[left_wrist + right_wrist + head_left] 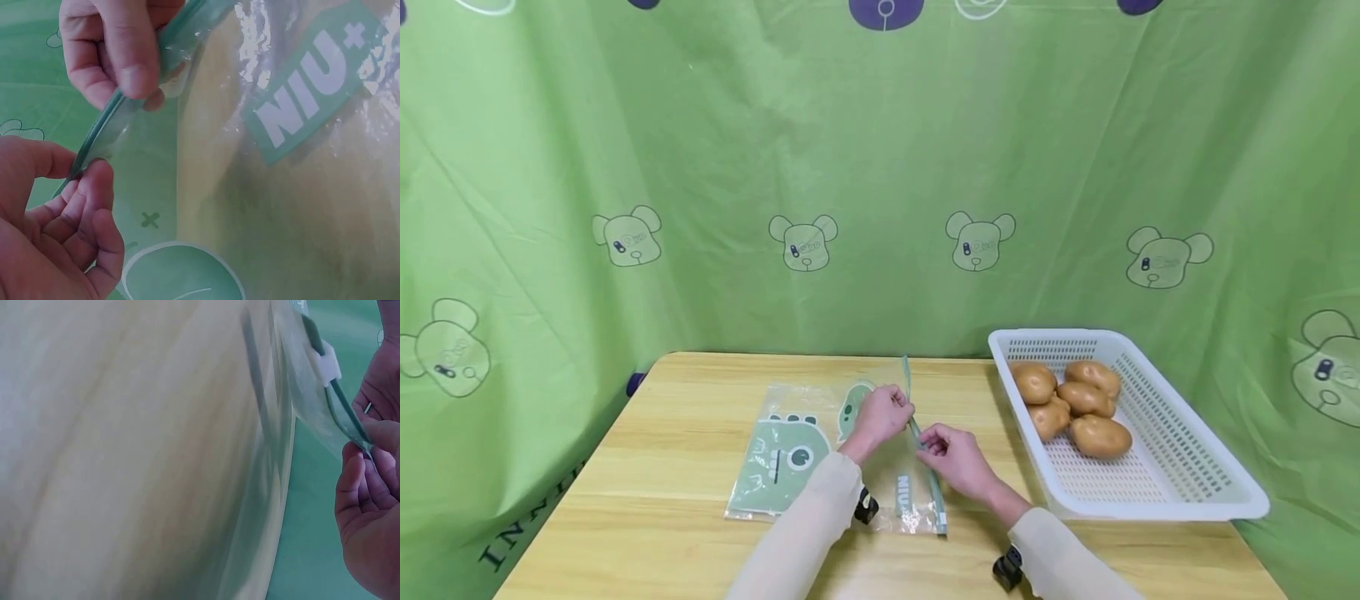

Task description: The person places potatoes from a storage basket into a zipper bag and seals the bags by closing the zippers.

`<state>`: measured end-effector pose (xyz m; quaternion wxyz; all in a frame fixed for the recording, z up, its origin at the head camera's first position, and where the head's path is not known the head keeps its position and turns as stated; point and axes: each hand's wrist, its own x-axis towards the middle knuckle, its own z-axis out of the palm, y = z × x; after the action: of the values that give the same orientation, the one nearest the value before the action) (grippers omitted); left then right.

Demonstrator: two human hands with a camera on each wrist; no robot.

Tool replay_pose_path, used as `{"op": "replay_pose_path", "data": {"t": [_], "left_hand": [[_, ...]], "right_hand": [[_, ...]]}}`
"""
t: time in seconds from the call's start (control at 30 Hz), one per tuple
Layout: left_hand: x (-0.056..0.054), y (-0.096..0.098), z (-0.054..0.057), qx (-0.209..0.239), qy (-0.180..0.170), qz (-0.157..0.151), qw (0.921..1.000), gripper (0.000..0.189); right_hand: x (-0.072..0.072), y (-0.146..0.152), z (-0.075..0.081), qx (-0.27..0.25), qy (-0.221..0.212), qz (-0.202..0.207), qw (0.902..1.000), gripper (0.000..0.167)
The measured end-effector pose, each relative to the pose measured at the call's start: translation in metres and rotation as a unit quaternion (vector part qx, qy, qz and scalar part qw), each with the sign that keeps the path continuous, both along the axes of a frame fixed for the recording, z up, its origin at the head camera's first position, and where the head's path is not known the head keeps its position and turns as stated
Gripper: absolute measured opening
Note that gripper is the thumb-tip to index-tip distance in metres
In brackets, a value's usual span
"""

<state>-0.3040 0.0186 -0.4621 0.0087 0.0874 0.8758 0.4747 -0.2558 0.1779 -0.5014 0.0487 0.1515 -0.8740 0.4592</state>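
Note:
A clear plastic zip bag with a green monster print lies flat on the wooden table, its green zip edge to the right. Near the middle of that edge, my left hand pinches the strip between thumb and fingers. My right hand pinches the same strip a little closer to me. Both hands lift the edge off the table. A white slider sits on the zip in the right wrist view. "NIU+" lettering shows on the bag in the left wrist view.
To the right stands a white perforated plastic basket holding several brown potatoes. A wooden table carries everything. Behind and around it hangs a green curtain printed with bear heads.

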Motion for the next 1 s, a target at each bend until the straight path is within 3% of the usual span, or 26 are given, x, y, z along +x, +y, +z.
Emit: {"op": "replay_pose_path", "data": {"t": [0.47, 0.73, 1.0], "left_hand": [[-0.001, -0.011, -0.005, 0.051, -0.010, -0.024, 0.9984, 0.004], [-0.001, -0.017, -0.006, 0.071, -0.006, -0.037, 0.9968, 0.007], [-0.002, -0.023, -0.005, 0.077, 0.009, -0.057, 0.9953, 0.005]], "right_hand": [[0.001, 0.000, -0.002, -0.080, -0.041, 0.028, 0.9955, 0.018], [0.001, -0.001, -0.003, -0.051, -0.062, 0.062, 0.9949, 0.033], [-0.006, -0.005, -0.001, -0.099, -0.107, 0.073, 0.9867, 0.052]]}}
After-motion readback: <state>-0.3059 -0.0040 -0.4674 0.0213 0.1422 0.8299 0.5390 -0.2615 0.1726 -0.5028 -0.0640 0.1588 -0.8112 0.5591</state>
